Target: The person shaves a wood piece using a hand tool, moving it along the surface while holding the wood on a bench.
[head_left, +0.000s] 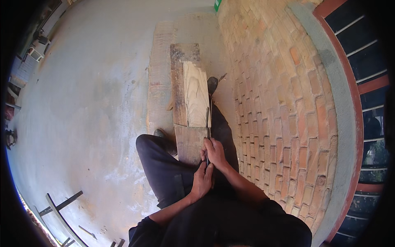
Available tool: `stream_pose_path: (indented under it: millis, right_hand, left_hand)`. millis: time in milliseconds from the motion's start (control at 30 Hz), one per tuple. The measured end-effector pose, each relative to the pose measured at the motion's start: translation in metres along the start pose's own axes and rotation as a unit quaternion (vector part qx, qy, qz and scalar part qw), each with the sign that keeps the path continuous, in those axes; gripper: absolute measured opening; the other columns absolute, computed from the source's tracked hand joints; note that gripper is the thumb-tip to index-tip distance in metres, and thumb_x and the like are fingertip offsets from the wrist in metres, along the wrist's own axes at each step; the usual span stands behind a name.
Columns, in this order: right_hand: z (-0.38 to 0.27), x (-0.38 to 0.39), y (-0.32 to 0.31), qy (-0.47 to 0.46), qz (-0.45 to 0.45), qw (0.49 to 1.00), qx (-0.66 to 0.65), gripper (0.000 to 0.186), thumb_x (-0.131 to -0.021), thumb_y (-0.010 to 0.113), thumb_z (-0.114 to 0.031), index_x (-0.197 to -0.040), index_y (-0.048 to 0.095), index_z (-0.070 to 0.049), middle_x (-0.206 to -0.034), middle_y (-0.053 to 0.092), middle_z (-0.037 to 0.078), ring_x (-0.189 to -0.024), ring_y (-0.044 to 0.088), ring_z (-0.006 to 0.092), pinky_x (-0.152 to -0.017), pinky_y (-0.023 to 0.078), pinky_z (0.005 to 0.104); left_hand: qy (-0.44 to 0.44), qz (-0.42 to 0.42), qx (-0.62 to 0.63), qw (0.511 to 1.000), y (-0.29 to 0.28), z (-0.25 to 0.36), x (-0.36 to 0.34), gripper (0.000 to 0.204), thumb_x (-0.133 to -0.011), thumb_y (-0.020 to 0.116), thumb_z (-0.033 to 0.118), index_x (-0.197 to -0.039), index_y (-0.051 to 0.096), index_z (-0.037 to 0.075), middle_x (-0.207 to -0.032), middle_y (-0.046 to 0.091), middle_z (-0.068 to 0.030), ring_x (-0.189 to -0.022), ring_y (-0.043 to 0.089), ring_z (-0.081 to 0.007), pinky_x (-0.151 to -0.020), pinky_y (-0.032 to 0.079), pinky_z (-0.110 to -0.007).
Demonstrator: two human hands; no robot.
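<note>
A pale wooden board (196,92) with visible grain lies lengthwise on a worn, darker wooden bench (190,144) between my legs. My right hand (215,152) is closed round a long, thin, dark tool (207,131), whose far end reaches along the board's right edge. Nearer my body, my left hand (202,180) grips the same tool's near end, just below the right hand. The kind of tool cannot be made out, and my fingers cover part of it.
A brick wall (284,123) rises close on the right, with a red-framed barred window (372,103) beyond. Concrete floor (94,111) stretches left. At lower left stand dark metal bars (61,210), with a thin tool (87,232) on the floor beside them. My shoes flank the bench.
</note>
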State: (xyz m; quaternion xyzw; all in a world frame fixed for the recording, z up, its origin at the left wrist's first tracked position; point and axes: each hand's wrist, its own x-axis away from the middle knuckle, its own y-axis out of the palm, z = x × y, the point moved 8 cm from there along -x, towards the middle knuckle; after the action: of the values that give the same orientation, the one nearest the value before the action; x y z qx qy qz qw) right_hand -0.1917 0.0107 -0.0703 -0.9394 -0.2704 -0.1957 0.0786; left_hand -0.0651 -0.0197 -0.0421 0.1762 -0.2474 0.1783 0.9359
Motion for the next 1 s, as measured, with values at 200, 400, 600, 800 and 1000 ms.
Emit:
stream_pose_path:
  millis: [200,400,600,800,1000]
  right_hand:
    - [0.009,-0.019,0.017,0.04,-0.014,0.997,-0.062,0.042,-0.106,0.05,-0.032,-0.08,0.056,0.001,-0.061,0.059,0.008,-0.047,0.058,0.0164,-0.046,0.045,0.0322]
    - [-0.009,-0.042,0.025,0.0,-0.003,1.0,-0.023,0.037,-0.105,0.049,-0.029,-0.09,0.061,0.003,-0.061,0.059,0.007,-0.048,0.058,0.0154,-0.047,0.045,0.0314]
    - [-0.016,-0.067,0.032,0.015,-0.01,1.0,-0.012,0.039,-0.108,0.047,-0.031,-0.101,0.062,0.004,-0.063,0.061,0.008,-0.047,0.057,0.0139,-0.048,0.044,0.0281]
    - [-0.029,-0.099,0.04,-0.001,-0.003,1.0,-0.001,0.04,-0.105,0.047,-0.03,-0.096,0.064,0.005,-0.06,0.061,0.008,-0.048,0.059,0.0159,-0.05,0.046,0.0316]
    - [-0.035,-0.128,0.045,0.014,-0.006,0.999,-0.04,0.044,-0.107,0.045,-0.032,-0.089,0.06,0.005,-0.06,0.058,0.008,-0.047,0.057,0.0171,-0.047,0.044,0.0309]
  left_hand:
    - [-0.006,0.01,0.036,0.999,-0.009,0.008,-0.005,0.021,-0.11,0.046,0.021,-0.111,0.053,0.001,-0.06,0.05,-0.0012,-0.043,0.046,-0.0098,-0.04,0.037,-0.028]
    - [0.015,0.027,0.056,0.998,-0.013,0.018,-0.024,0.026,-0.112,0.039,0.025,-0.114,0.052,0.002,-0.064,0.047,-0.0002,-0.044,0.045,-0.0101,-0.039,0.037,-0.026]
    - [0.004,0.046,0.086,0.995,-0.02,0.033,-0.039,0.031,-0.111,0.041,0.023,-0.128,0.052,0.0,-0.066,0.048,-0.0003,-0.044,0.044,-0.0095,-0.038,0.036,-0.025]
    - [0.009,0.047,0.123,0.991,-0.029,0.05,-0.067,0.036,-0.11,0.044,0.021,-0.139,0.05,0.0,-0.069,0.05,0.0003,-0.044,0.043,-0.0077,-0.036,0.035,-0.025]
    - [-0.022,0.031,0.199,0.979,-0.034,0.061,-0.091,0.037,-0.11,0.045,0.021,-0.142,0.05,0.003,-0.077,0.052,0.0009,-0.046,0.044,-0.006,-0.036,0.035,-0.022]
